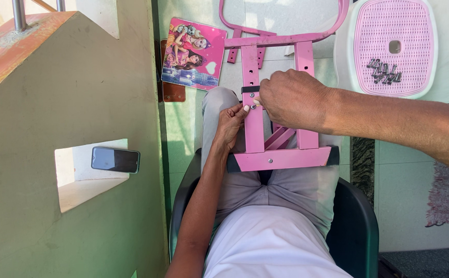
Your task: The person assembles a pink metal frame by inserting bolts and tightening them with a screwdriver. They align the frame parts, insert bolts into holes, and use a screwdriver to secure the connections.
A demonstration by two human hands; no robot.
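- Pink metal frame (281, 154) rests across the lap of a seated person in grey trousers, its two upright slats running away from the body toward the floor beyond the knees, its crossbar nearest the waist.
- Left slat (253, 128) carries a row of holes along its long axis; a small bolt (253, 106) sits in one of them, with a dark strip just above it.
- Left hand (230, 126) comes up from below along the slat's left edge, fingertips pinched narrowly against the bolt.
- Right hand (292, 99) reaches in from the right across the second slat (306, 92), fingers curled shut over the same spot; what it grips, if anything, is hidden beneath the knuckles.
- Both hands meet at the bolt, the left lying nearer along the slat, the right covering it from above and to the right.
- Dark green plastic chair (358, 226) holds the person.
- Pink-and-white perforated seat panel (394, 46) lies on the floor at upper right, well apart from the hands, with a small heap of dark bolts (384, 72) on it.
- Picture panel with cartoon figures (193, 54) lies on the floor just left of the frame's far end.
- Black phone (115, 159) sits in a wall niche at left.
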